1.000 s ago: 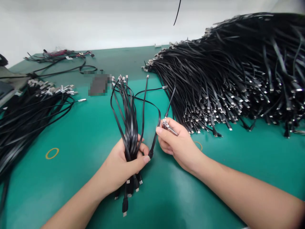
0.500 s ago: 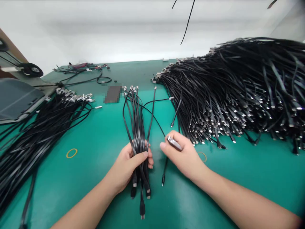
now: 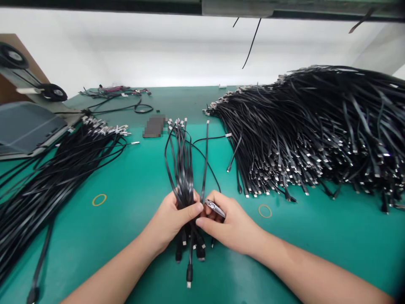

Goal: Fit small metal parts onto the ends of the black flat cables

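In the head view my left hand (image 3: 171,217) is closed around a bundle of flat black USB cables (image 3: 183,173), thumb across the front. Their metal plugs fan out below the fist, and the far ends lie on the green mat. My right hand (image 3: 232,226) is closed, with a small silver tool like a nail clipper (image 3: 216,208) tucked in it. Its thumb and fingertips meet the right side of the bundle, beside a single flat cable (image 3: 205,164). Whether those fingertips pinch a cable is hidden. Another thin cable (image 3: 207,158) runs behind the right hand.
A large heap of black cables (image 3: 284,126) covers the right side. A second pile (image 3: 63,169) lies left, by a grey machine (image 3: 25,126). Yellow rubber bands (image 3: 99,200) rest on the green mat (image 3: 126,228). Tangled wires (image 3: 117,95) and a blurred dark rectangle (image 3: 154,126) lie farther back.
My right hand has moved left, from apart to touching the bundle, still with the silver tool. The single cable at the bundle's right now stands more upright. The view has tilted up slightly.
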The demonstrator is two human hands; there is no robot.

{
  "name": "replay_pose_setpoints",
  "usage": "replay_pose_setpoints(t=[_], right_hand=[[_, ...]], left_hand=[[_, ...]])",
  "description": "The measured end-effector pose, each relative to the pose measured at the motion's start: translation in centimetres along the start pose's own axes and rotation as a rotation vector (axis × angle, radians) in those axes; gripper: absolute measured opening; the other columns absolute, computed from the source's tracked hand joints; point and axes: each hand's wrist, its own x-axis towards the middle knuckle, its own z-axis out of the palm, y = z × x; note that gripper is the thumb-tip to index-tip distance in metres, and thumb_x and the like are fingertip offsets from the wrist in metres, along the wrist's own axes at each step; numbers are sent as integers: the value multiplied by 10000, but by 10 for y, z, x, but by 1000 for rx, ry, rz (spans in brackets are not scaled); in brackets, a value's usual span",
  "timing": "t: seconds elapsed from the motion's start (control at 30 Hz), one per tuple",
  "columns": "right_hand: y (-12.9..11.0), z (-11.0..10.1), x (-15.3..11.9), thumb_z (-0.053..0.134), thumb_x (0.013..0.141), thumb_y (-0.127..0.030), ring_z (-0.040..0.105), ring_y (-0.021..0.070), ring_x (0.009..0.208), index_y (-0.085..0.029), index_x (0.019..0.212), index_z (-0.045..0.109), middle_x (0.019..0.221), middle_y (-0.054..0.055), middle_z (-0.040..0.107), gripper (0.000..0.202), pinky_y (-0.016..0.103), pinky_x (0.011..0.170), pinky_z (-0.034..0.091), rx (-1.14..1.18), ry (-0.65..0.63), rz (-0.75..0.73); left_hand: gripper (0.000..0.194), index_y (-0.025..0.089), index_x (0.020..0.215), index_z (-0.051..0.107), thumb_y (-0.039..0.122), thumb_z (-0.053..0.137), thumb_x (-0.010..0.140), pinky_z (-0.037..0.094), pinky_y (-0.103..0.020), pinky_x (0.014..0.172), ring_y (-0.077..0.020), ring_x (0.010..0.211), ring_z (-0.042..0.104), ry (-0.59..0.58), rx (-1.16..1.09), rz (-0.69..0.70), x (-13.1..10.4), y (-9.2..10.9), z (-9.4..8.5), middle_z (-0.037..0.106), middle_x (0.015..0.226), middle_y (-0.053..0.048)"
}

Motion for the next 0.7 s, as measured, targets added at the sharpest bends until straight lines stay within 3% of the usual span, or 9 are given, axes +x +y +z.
replay_pose_setpoints(t=[0.23,0.37,0.47,0.57,0.7], right_hand=[[1,7,-5,693,784,-190,423,77,561,-206,774,475,649,-83,494,219,199,508,333,44,17,-20],[3,7,-2,657,808,-189,443,75,519,-214,781,440,642,-84,488,221,201,485,340,225,55,-9],[3,0,5,658,819,-220,469,62,492,-216,782,414,715,-72,526,247,201,472,374,396,185,-73],[0,-9,11,680,813,-222,485,51,487,-213,787,419,749,-71,534,262,191,466,393,462,300,-165],[-2,-12,12,687,815,-213,492,44,496,-207,781,431,761,-68,535,258,183,474,411,465,313,-180]], left_hand=[[359,184,736,513,380,814,755,401,-239,607,-137,682,535,24,-10,30,1,-3,0,539,688,31],[331,176,740,526,420,719,851,389,-203,560,-96,617,486,20,-18,45,-2,0,2,526,661,38],[274,184,752,517,354,676,897,498,-224,637,-111,694,583,64,-132,14,-4,4,6,578,738,30],[287,184,735,485,264,736,849,569,-306,755,-149,826,658,58,-181,-23,-4,4,8,624,893,20],[267,188,765,523,224,785,801,569,-313,738,-157,783,688,-3,-97,-77,-4,2,5,661,889,20]])
